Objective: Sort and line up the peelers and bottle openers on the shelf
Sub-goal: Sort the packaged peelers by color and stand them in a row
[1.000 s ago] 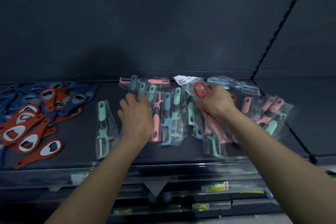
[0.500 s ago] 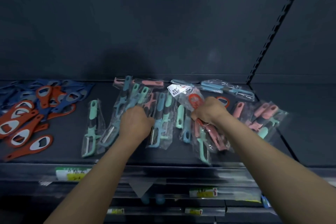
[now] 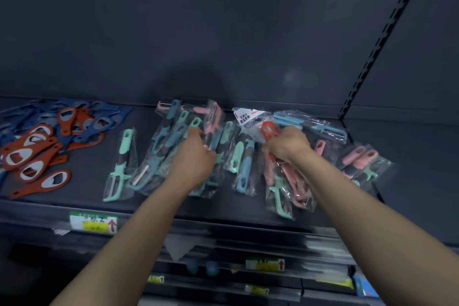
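Observation:
Bagged peelers in mint, blue and pink lie in a loose spread across the middle of the dark shelf [image 3: 159, 208]. One mint peeler [image 3: 121, 164] lies alone to the left of the spread. My left hand [image 3: 195, 156] is closed on a bunch of bagged peelers [image 3: 169, 146] in the middle. My right hand [image 3: 285, 145] grips a red bottle opener [image 3: 269, 130] on top of the pink peelers [image 3: 293, 181]. Red and blue bottle openers [image 3: 37, 151] are heaped at the far left.
More pink peelers [image 3: 362, 159] and a blue bagged peeler [image 3: 320, 124] lie at the right, beside a slotted upright [image 3: 367, 62]. A white label card [image 3: 244, 115] sticks up behind my right hand. Price tags [image 3: 93, 222] line the shelf's front edge; lower shelves sit below.
My left hand has gone from lying flat on the peelers to closing on a bunch and drawing it left. My right hand keeps hold of the red bottle opener.

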